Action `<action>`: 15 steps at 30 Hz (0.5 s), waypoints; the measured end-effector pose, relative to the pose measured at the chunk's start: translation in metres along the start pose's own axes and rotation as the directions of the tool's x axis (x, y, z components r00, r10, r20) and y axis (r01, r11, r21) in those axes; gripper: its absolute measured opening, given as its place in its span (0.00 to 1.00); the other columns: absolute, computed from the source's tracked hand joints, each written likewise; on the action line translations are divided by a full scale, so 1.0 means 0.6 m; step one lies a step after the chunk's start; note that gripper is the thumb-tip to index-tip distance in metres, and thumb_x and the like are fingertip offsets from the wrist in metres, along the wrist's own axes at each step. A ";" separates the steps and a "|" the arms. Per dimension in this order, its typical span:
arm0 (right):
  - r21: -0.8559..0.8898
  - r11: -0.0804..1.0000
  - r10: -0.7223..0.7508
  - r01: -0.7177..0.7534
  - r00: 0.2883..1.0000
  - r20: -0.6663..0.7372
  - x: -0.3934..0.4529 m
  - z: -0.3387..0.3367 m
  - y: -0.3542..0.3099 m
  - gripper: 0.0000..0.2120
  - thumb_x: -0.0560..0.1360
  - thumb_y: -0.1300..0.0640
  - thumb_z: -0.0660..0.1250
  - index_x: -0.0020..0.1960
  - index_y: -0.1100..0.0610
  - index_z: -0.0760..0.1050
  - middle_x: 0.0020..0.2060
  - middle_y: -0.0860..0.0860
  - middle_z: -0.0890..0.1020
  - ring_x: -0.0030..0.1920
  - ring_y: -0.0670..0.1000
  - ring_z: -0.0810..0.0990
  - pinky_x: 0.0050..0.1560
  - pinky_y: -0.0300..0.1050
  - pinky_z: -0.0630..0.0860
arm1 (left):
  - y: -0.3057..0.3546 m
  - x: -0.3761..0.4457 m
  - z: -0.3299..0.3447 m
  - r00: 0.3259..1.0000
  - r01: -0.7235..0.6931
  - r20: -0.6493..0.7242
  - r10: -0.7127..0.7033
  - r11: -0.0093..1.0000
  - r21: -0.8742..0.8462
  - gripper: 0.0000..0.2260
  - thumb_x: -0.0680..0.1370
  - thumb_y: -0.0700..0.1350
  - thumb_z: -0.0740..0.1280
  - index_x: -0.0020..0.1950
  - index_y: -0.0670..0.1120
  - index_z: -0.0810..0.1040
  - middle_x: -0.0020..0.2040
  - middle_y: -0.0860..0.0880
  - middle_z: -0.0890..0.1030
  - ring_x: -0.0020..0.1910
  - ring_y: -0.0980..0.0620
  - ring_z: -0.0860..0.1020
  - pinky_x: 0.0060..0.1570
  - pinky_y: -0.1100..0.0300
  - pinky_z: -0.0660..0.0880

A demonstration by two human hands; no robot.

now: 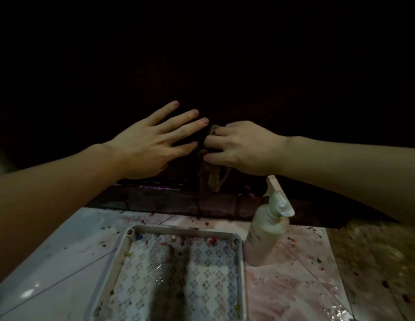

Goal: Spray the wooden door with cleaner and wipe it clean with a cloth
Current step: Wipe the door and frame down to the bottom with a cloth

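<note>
The wooden door [225, 66] fills the upper half of the view and is very dark. My right hand [239, 147] grips a crumpled brown cloth [213, 177] against the door's lower part; a tail of the cloth hangs below the fingers. My left hand [153, 140] lies beside it with fingers spread and straight, fingertips reaching the cloth's left edge. A pale spray bottle [264, 232] with a white trigger head stands on the floor below my right wrist, untouched.
A dark door sill [178, 202] runs along the door's bottom. On the stained, wet tiled floor [294, 286] lies a white perforated plastic tray [178, 269], left of the bottle. Small coloured specks are scattered over the tiles.
</note>
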State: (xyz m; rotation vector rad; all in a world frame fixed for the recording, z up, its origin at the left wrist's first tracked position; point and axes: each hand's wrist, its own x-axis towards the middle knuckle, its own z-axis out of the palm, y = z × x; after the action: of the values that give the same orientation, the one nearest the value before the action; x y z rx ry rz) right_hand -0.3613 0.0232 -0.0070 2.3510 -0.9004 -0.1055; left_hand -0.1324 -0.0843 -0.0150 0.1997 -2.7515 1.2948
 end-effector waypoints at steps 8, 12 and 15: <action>0.165 0.951 0.263 -0.262 0.965 0.018 0.042 0.015 -0.040 0.17 0.74 0.59 0.69 0.61 0.58 0.70 0.50 0.60 0.76 0.33 0.58 0.79 0.24 0.46 0.69 | -0.005 -0.035 0.018 0.995 0.016 0.102 -0.022 0.998 0.053 0.31 0.77 0.56 0.63 0.78 0.51 0.57 0.77 0.40 0.34 0.76 0.41 0.34 0.74 0.39 0.39; 0.410 0.697 0.607 -0.588 0.788 0.100 0.076 0.011 -0.086 0.16 0.78 0.58 0.63 0.63 0.52 0.64 0.54 0.55 0.70 0.31 0.57 0.74 0.30 0.48 0.67 | -0.008 -0.060 0.027 0.987 0.039 0.152 -0.048 0.997 0.065 0.33 0.79 0.57 0.59 0.78 0.52 0.45 0.74 0.41 0.26 0.74 0.41 0.28 0.73 0.40 0.35; 0.510 0.676 0.602 -0.532 0.798 0.033 0.106 0.019 -0.119 0.13 0.76 0.62 0.62 0.60 0.56 0.70 0.57 0.58 0.69 0.39 0.59 0.76 0.30 0.49 0.73 | -0.019 -0.085 0.034 0.985 0.073 0.151 -0.079 0.996 0.049 0.33 0.77 0.57 0.62 0.79 0.51 0.52 0.75 0.41 0.28 0.74 0.41 0.30 0.74 0.41 0.36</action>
State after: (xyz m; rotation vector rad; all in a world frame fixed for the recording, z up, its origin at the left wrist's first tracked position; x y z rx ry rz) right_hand -0.2743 0.0189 -0.0482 2.3408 -1.7131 0.6162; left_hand -0.0811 -0.1034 -0.0265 0.4197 -2.8104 1.3740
